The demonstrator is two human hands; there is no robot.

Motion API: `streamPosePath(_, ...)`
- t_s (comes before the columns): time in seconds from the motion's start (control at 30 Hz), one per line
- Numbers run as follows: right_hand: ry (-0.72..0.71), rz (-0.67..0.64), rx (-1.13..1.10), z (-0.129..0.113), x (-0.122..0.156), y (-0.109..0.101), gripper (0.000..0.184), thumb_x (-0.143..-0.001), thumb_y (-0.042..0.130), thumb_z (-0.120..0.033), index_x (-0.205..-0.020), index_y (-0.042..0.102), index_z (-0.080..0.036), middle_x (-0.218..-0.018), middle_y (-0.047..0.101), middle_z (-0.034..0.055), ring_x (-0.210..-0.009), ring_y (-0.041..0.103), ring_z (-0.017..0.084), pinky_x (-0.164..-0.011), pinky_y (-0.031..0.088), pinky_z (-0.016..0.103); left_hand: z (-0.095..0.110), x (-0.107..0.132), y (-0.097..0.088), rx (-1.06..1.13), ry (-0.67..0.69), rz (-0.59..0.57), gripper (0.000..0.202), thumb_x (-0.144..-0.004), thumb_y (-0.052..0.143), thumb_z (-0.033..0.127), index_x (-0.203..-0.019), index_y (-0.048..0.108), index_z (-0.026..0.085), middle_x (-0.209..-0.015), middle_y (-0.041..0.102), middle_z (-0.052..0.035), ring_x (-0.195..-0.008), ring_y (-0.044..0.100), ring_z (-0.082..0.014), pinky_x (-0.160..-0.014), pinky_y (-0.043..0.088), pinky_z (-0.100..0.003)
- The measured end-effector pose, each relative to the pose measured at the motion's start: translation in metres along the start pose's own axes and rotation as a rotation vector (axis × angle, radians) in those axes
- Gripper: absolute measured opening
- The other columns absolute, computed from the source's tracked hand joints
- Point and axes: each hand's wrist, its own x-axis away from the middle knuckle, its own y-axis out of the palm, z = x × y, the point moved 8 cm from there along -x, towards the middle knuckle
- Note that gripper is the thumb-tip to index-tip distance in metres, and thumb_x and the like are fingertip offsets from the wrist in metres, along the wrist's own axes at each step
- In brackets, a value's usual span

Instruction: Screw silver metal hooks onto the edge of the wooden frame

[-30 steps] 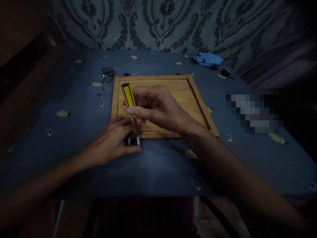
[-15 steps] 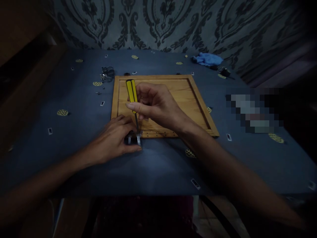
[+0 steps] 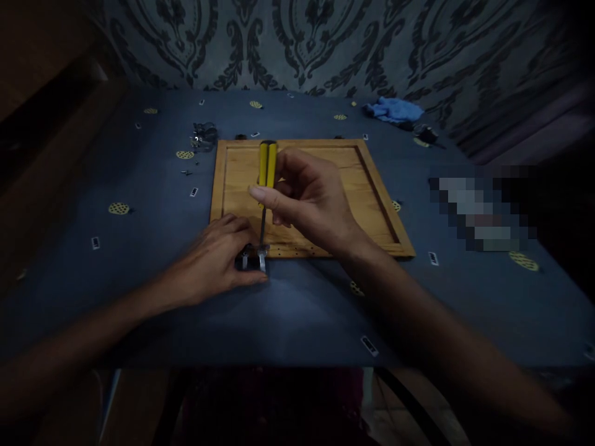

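Note:
My right hand [image 3: 309, 198] is closed around a yellow-and-black screwdriver [image 3: 266, 166], held almost upright with its thin shaft pointing down. The tip meets a small metal bracket [image 3: 253, 259] lying against the near edge of a wooden board [image 3: 372, 186]. My left hand [image 3: 214, 260] rests on the blue tablecloth and pinches that bracket between thumb and fingers. A row of small holes runs along the board's near edge, right of the bracket.
A cluster of metal hardware [image 3: 203, 135] and loose screws [image 3: 186, 173] lie left of the board's far corner. A blue cloth [image 3: 393, 109] and a small dark object [image 3: 425, 134] sit at the back right. A patterned wall closes off the far side.
The screwdriver handle has swung from leaning left to nearly upright, and my right hand has shifted a little right. The left hand has stayed on the bracket.

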Motion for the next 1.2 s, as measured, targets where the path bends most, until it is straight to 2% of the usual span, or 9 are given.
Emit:
streamPosePath(0.07,-0.015,0.086,0.04,-0.002,0.005,-0.008,0.037,-0.084,0.078,-0.052,-0.082,0.055,-0.024,-0.073,0.054,-0.0046,-0.057,0.052,0.01,-0.048,0.05,0.024,0.0,0.0,0.0,-0.005,0.001,-0.002,0.033,-0.081,0.081,0.039,-0.101,0.069,0.016,-0.108,0.066,-0.0065,-0.11,0.058,-0.0277,-0.097,0.049,-0.046)
streamPosePath(0.13,-0.021,0.119,0.064,-0.002,0.01,-0.012,0.036,-0.087,0.074,-0.055,-0.086,0.055,-0.025,-0.074,0.054,-0.0041,-0.06,0.054,0.011,-0.05,0.052,0.025,0.001,0.001,-0.001,-0.008,0.008,0.004,0.032,-0.081,0.08,0.04,-0.1,0.068,0.017,-0.107,0.066,-0.0062,-0.109,0.058,-0.0273,-0.096,0.049,-0.045)
streamPosePath(0.33,-0.019,0.13,0.065,0.005,0.017,-0.014,0.04,-0.082,0.077,-0.059,-0.082,0.055,-0.026,-0.073,0.054,-0.0012,-0.057,0.05,0.013,-0.044,0.05,0.028,-0.001,0.0,0.0,-0.016,0.013,-0.003,0.034,-0.083,0.078,0.045,-0.098,0.067,0.017,-0.105,0.066,-0.0063,-0.107,0.058,-0.0274,-0.096,0.049,-0.046)
streamPosePath(0.57,-0.019,0.137,0.066,0.004,0.019,-0.012,0.04,-0.084,0.077,-0.057,-0.081,0.053,-0.025,-0.072,0.053,-0.0017,-0.057,0.05,0.012,-0.042,0.046,0.026,0.0,0.0,-0.001,0.005,-0.012,-0.021,0.03,-0.082,0.079,0.04,-0.099,0.067,0.017,-0.106,0.066,-0.0064,-0.11,0.058,-0.0276,-0.097,0.048,-0.045)
streamPosePath(0.87,-0.043,0.101,0.066,0.004,0.02,-0.011,0.033,-0.086,0.079,-0.044,-0.08,0.052,-0.025,-0.073,0.05,-0.0032,-0.058,0.048,0.012,-0.044,0.046,0.027,-0.001,0.001,-0.001,0.003,0.012,0.0,0.031,-0.083,0.078,0.042,-0.099,0.067,0.018,-0.105,0.065,-0.0058,-0.109,0.058,-0.0269,-0.097,0.049,-0.044)
streamPosePath(1.13,-0.047,0.023,0.039,-0.007,0.022,-0.005,0.03,-0.085,0.08,-0.04,-0.081,0.055,-0.025,-0.074,0.051,-0.0037,-0.058,0.05,0.012,-0.047,0.05,0.028,-0.001,0.002,0.0,0.004,0.037,0.031,0.031,-0.083,0.077,0.043,-0.099,0.065,0.019,-0.11,0.066,-0.0059,-0.11,0.058,-0.0271,-0.094,0.049,-0.043)
streamPosePath(1.2,-0.027,-0.036,0.021,-0.009,0.021,-0.003,0.028,-0.085,0.08,-0.04,-0.084,0.057,-0.024,-0.076,0.054,-0.004,-0.059,0.053,0.011,-0.049,0.051,0.027,-0.001,0.002,-0.001,0.012,0.043,0.04,0.031,-0.083,0.076,0.044,-0.1,0.065,0.02,-0.112,0.066,-0.0059,-0.109,0.058,-0.027,-0.093,0.049,-0.042)
